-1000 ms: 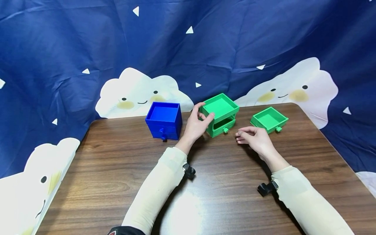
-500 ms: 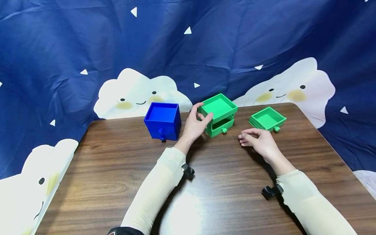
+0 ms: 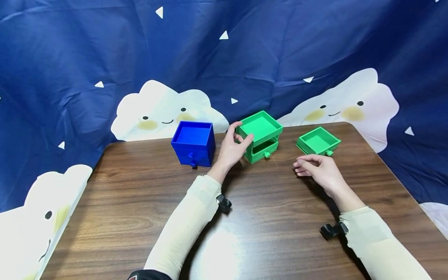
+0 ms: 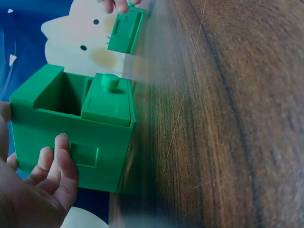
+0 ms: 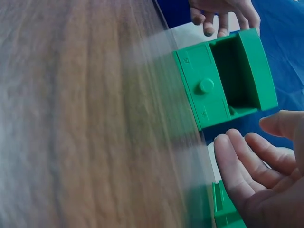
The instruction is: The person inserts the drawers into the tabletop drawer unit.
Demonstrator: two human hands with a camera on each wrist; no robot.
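Note:
My left hand (image 3: 231, 149) holds the left side of a small green drawer cabinet (image 3: 259, 130). In the left wrist view its fingers (image 4: 66, 166) lie curled against the cabinet's side wall. The cabinet has a tray-like top, a vacant upper slot and a lower drawer (image 5: 204, 85) with a round knob, pushed in. A separate green drawer (image 3: 319, 140) rests on the table to the right, its knob facing the front right. Just in front of that drawer hovers my right hand (image 3: 322, 171), fingers loosely bent, holding nothing and apart from both green pieces.
A blue drawer cabinet (image 3: 193, 144) with knobs stands left of the green one, near my left hand. Both cabinets are close to the back edge of the wooden table (image 3: 273, 225). Behind it hangs a dark blue curtain (image 3: 196, 46) with white clouds.
My right hand has moved to the right and slightly toward me, away from the green cabinet. My left hand stays on the cabinet.

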